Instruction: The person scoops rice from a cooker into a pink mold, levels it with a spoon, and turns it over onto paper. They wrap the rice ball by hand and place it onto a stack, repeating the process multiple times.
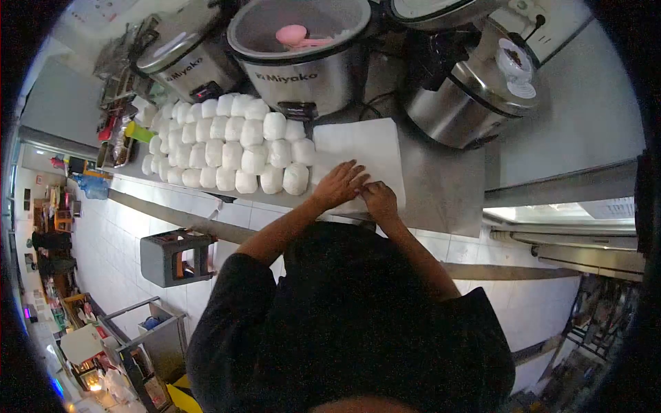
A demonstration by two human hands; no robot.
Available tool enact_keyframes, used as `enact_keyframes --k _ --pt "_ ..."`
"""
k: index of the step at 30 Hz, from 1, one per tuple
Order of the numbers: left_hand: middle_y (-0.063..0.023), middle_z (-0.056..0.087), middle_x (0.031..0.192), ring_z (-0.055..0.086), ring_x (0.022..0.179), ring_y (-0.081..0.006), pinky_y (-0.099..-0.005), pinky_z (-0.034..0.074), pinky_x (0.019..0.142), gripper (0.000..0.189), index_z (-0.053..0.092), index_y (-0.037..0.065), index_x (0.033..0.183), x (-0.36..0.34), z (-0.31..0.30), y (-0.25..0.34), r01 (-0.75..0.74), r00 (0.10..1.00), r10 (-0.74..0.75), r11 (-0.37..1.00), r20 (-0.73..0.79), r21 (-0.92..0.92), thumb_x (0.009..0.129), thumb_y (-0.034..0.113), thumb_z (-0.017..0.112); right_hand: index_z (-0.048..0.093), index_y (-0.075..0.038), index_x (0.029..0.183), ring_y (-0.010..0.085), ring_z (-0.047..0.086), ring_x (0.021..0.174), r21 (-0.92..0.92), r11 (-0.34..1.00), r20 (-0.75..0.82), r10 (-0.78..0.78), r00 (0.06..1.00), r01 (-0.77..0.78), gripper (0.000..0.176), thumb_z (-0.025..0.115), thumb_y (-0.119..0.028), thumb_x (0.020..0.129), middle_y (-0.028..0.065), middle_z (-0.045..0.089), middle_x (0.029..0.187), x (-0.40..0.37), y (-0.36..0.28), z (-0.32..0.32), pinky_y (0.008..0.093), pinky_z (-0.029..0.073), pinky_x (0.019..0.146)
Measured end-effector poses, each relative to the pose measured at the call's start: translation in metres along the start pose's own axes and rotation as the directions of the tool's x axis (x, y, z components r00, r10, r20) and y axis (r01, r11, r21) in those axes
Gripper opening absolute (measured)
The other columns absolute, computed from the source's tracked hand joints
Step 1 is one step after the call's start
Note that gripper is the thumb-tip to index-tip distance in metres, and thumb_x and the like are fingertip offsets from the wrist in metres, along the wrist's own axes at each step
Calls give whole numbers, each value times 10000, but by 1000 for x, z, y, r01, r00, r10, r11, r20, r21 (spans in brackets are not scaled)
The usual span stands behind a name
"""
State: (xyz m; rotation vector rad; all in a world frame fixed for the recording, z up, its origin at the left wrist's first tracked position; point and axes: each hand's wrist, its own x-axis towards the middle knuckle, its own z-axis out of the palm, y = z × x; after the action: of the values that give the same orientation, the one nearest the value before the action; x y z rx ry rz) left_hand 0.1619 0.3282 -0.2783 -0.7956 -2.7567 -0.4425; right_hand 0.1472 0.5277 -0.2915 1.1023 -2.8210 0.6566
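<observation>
Pressing white paper [365,148]: left hand [339,184] flat, spread; right hand [380,199] curled at edge, grip unclear; "Miyako" cookers [303,77] behind.

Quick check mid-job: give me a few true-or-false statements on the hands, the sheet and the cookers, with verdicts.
1. The left hand and the right hand both rest on the flat white sheet. True.
2. The pink plastic spoon lies inside the open steel rice cooker. True.
3. The rows of white wrapped bundles lie right of the sheet. False: they lie to its left.
4. The left hand holds a bundle. False: its fingers lie on the sheet.
5. The grey stool stands on the counter. False: it stands on the tiled floor.
</observation>
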Motion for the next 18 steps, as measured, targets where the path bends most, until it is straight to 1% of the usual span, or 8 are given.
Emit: enact_keyframes --k 1,2,5,10,13,14,16,18 --pt "-73 552 1246 503 1187 -289 -421 434 1005 362 587 153 1207 1 1 0 59 989 -55 998 138 -24 887 319 619 680 -92 1056 273 591 982 93 994 -46 65 997 -60 246 589 -146 834 48 647 1010 -4 0 0 415 491 880" --pt "-88 532 1319 503 1216 -265 -422 453 992 382 577 122 1225 -14 8 -1 27 1000 -27 1000 8 -2 893 309 612 619 -86 1229 277 604 1022 6 998 -162 -56 985 58 415 630 -159 820 88 637 1104 -12 2 -1 379 524 846" --pt "-108 542 1319 530 1210 -277 -385 441 1000 458 554 78 1268 -52 17 -9 96 994 -105 978 -38 -186 847 227 652 633 -109 1208 265 621 1066 -29 995 -282 -96 955 91 326 578 -156 890 99 639 1171 -30 8 18 382 532 856" --pt "-85 588 1285 586 1130 -241 -373 459 961 418 555 90 1276 -77 27 -35 88 996 -87 989 20 -121 859 83 535 652 -98 1134 268 661 987 75 994 -71 -75 995 81 254 528 -209 942 117 665 1139 -28 32 2 393 543 817" --pt "-82 595 1264 598 1076 -254 -378 467 925 357 573 105 1233 -47 -11 -36 113 950 -103 994 296 -15 877 110 537 647 -85 1088 299 671 887 -25 999 185 39 982 -35 254 530 -258 942 108 684 1046 -5 30 -15 416 539 751" --pt "-81 643 1146 607 1035 -256 -381 494 860 298 603 98 1169 -32 -15 -33 276 871 -279 959 406 66 876 151 584 648 -88 1074 304 671 867 -64 996 221 73 972 -61 259 545 -281 934 102 687 1018 3 26 -22 419 536 743" --pt "-87 663 1056 628 974 -265 -381 517 802 334 618 112 1148 -3 -21 -44 459 792 -364 884 489 -85 832 211 660 652 -90 1033 312 670 838 -96 979 250 199 948 -180 268 597 -315 898 92 691 959 22 25 -24 424 532 734" --pt "-84 677 980 644 928 -268 -385 533 755 370 641 127 1111 15 -16 -63 383 869 -311 915 384 -126 777 262 728 658 -89 989 315 669 831 -83 946 237 323 916 -312 282 668 -329 841 86 691 913 45 32 -19 426 530 737"
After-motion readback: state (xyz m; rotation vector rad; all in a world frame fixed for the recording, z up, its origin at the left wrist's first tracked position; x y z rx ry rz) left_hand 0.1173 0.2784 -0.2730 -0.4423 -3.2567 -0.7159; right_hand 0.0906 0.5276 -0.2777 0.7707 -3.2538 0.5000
